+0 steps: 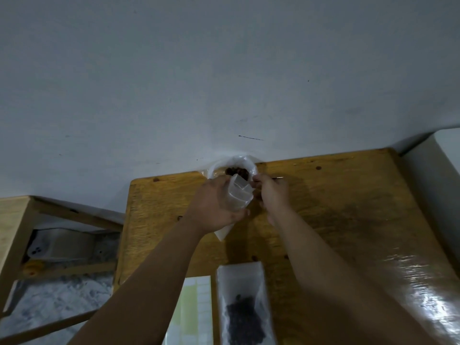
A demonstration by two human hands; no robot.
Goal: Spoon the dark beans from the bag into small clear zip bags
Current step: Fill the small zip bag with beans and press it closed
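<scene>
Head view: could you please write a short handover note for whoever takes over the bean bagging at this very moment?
Left hand holds a small zip bag, mouth open, just before the bean bag at the far edge of the table.
Right hand pinches what looks like the spoon beside that mouth.
Done: one filled zip bag lies at the near edge.
Left: no beans show in the held bag; fill it, seal it, carry on.
</scene>
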